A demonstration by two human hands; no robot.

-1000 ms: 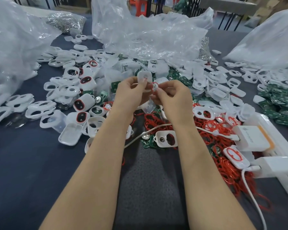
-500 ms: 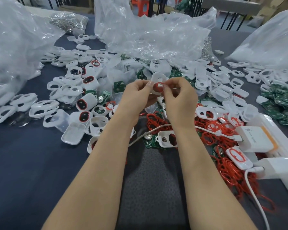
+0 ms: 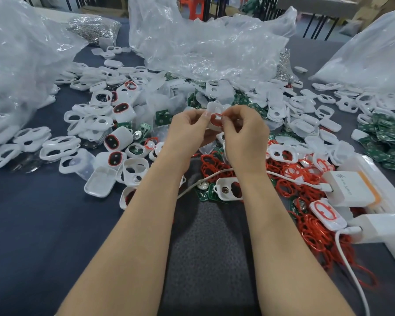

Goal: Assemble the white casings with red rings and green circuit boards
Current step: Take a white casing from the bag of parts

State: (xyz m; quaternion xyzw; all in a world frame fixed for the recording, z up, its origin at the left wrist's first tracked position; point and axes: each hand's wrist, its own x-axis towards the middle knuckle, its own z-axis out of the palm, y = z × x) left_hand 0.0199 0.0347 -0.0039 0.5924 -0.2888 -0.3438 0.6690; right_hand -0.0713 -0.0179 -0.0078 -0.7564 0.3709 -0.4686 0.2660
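A white casing (image 3: 214, 107) of smooth moulded plastic, rounded at the corners, is held above the middle of the table (image 3: 32, 224), which is covered in a dark blue woven cloth. The casing is gripped at its left edge by the curled fingers and thumb of the left hand (image 3: 187, 131). A thin, flexible red ring (image 3: 215, 119) is pinched against the casing's face by the fingertips of the right hand (image 3: 244, 137). The casing's long axis is seen to run up and away from the person, with the ringed face turned towards the camera; its lower end is hidden behind the fingers. Directly beneath the hands and to the near right, a tangled heap of red rings (image 3: 310, 233) is noted. Flat green circuit boards (image 3: 383, 137) are piled at the far right edge. Loose white shells (image 3: 62, 144) are scattered to the left, and among them lies a finished casing (image 3: 118, 139) with a red-edged oval window. Crumpled clear plastic bags (image 3: 203, 42) are found at the far side. A boxy white charger (image 3: 349, 190) and a white cable (image 3: 351, 277) are recorded on the near right.
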